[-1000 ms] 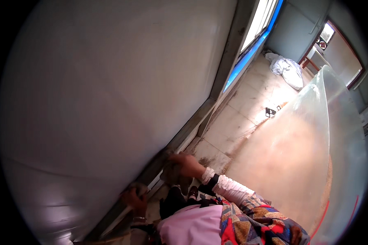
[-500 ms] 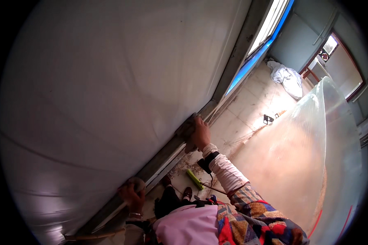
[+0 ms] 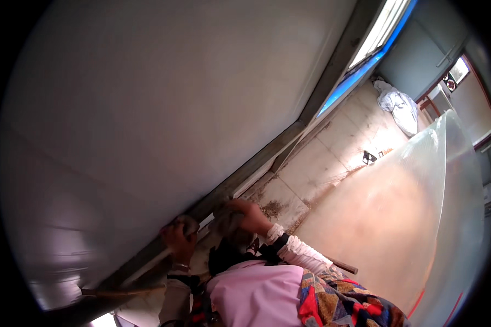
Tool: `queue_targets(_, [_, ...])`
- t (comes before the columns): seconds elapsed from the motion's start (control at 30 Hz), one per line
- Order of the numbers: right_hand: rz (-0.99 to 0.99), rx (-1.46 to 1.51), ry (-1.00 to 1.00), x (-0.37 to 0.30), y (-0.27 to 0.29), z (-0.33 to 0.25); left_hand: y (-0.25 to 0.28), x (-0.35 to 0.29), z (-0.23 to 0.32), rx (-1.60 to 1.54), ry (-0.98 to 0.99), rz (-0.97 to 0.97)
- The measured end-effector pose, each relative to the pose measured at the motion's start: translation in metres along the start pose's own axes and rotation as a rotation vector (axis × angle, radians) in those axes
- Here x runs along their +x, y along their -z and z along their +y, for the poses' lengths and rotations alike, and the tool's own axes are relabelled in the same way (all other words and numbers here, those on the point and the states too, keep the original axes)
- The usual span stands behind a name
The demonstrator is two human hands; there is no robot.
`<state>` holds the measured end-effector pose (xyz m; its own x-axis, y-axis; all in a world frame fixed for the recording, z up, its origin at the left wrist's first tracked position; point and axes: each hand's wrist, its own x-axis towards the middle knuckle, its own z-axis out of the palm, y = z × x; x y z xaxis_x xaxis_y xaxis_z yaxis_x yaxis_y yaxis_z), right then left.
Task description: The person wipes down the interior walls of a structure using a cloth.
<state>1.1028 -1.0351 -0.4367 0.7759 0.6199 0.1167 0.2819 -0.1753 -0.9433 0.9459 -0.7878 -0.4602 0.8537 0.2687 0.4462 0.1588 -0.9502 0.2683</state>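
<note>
A dusty grey frame rail (image 3: 262, 155) runs along the lower edge of a large pale panel (image 3: 163, 109). My left hand (image 3: 179, 244) is closed round a rounded brownish-grey lump (image 3: 189, 224) at the rail; its exact kind is unclear. My right hand (image 3: 252, 217) is closed on a dark, crumpled, rag-like wad (image 3: 227, 219), smeared by motion. It is beside the rail, a short way to the right of my left hand.
Dirt lies on the tiled floor (image 3: 316, 158) beyond my right hand. A big curved translucent sheet (image 3: 376, 218) fills the right side. A white cloth bundle (image 3: 401, 109) lies farther back, near a small black object (image 3: 369, 157). A wooden stick (image 3: 343, 265) shows by my right forearm.
My right hand has come back along the rail, down and left toward my left hand, with the dark wad in it. My left hand stays nearly in place. The green tool head is out of sight.
</note>
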Motion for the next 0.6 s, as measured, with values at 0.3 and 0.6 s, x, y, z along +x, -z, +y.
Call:
queue_targets(0.3, [0.418, -0.042, -0.211, 0.071, 0.090, -0.006, -0.001, -0.004, -0.007, -0.008, -0.089, 0.076])
queue_targets(0.6, [0.182, -0.346, -0.182, 0.063, 0.077, 0.019, -0.011, -0.006, -0.011, -0.047, -0.033, -0.031])
